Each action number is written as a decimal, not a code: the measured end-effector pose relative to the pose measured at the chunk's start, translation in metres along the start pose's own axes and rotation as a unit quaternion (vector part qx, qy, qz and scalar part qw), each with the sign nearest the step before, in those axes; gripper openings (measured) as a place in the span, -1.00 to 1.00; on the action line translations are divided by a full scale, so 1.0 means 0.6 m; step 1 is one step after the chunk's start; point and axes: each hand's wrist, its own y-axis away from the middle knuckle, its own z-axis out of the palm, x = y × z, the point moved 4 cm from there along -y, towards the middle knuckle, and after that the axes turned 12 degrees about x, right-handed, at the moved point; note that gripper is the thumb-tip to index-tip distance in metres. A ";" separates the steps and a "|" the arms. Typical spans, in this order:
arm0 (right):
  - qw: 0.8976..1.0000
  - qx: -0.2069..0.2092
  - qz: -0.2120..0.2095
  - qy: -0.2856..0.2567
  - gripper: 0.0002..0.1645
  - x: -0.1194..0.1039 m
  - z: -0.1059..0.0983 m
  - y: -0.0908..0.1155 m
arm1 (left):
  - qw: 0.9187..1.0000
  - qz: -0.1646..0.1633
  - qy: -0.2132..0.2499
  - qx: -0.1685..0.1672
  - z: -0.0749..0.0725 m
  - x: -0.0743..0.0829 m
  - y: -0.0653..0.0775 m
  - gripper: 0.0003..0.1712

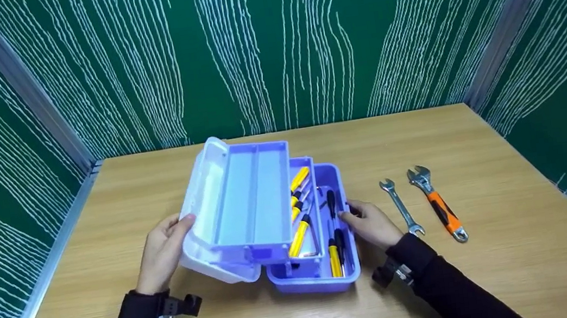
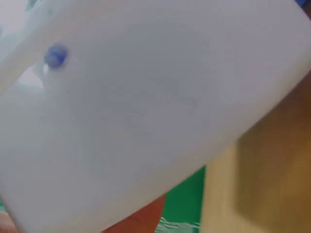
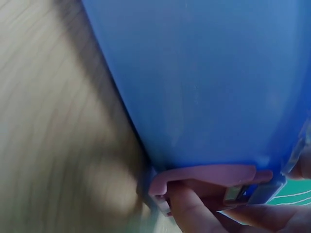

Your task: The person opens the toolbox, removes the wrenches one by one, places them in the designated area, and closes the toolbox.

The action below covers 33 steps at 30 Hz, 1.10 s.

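A purple toolbox [image 1: 315, 286] stands unfolded on the table, its translucent lid [image 1: 201, 205] swung out to the left. My left hand [image 1: 159, 257] grips the lid's outer edge, thumb on top. The upper tray [image 1: 271, 193] holds nothing; several yellow-handled screwdrivers [image 1: 300, 235] lie in the tray below it. More screwdrivers, black-handled [image 1: 331, 203] and yellow-and-black, lie in the bottom compartment. My right hand [image 1: 374, 222] holds the right wall of the box, thumb at the rim. In the right wrist view, its fingers curl by a pink latch [image 3: 214, 174].
To the right of the box lie a double open-end wrench [image 1: 402, 208] and an adjustable wrench [image 1: 440, 207] with an orange and black handle. Green walls with white streaks [image 1: 301, 41] border the wooden table [image 1: 396, 138] at the back and sides.
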 end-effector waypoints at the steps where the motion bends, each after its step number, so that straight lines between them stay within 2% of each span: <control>1: 1.000 -0.002 0.003 -0.002 -0.42 0.000 0.000 0.000 | 1.000 0.013 -0.004 0.003 0.004 0.007 0.003 -0.41; 6: 0.999 -0.017 0.020 -0.046 -0.45 0.004 0.000 -0.001 | 0.997 0.081 -0.009 0.006 0.025 0.034 0.022 -0.34; 10: 0.996 -0.023 0.035 -0.077 -0.46 0.008 0.001 -0.002 | 0.992 0.123 0.019 -0.032 0.044 0.049 0.039 -0.27; 15: 0.995 -0.027 0.040 -0.088 -0.48 0.009 0.000 -0.001 | 0.985 0.147 0.033 -0.081 0.067 0.061 0.051 -0.19; 20: 0.996 -0.024 0.027 -0.085 -0.51 0.009 -0.002 -0.001 | 0.978 0.177 0.016 -0.107 0.094 0.066 0.063 -0.12; 24: 0.995 -0.027 0.028 -0.089 -0.48 0.010 -0.002 0.000 | 0.970 0.212 -0.002 -0.115 0.123 0.071 0.074 -0.08; 29: 0.995 -0.026 0.032 -0.096 -0.45 0.010 -0.001 0.000 | 0.958 0.257 -0.054 -0.112 0.165 0.081 0.090 -0.04; 31: 0.995 -0.024 0.032 -0.095 -0.45 0.010 -0.001 -0.001 | 0.951 0.279 -0.075 -0.111 0.182 0.084 0.098 -0.04; 33: 0.995 -0.024 0.032 -0.095 -0.44 0.010 -0.002 -0.001 | 0.939 0.310 -0.099 -0.108 0.199 0.088 0.107 -0.05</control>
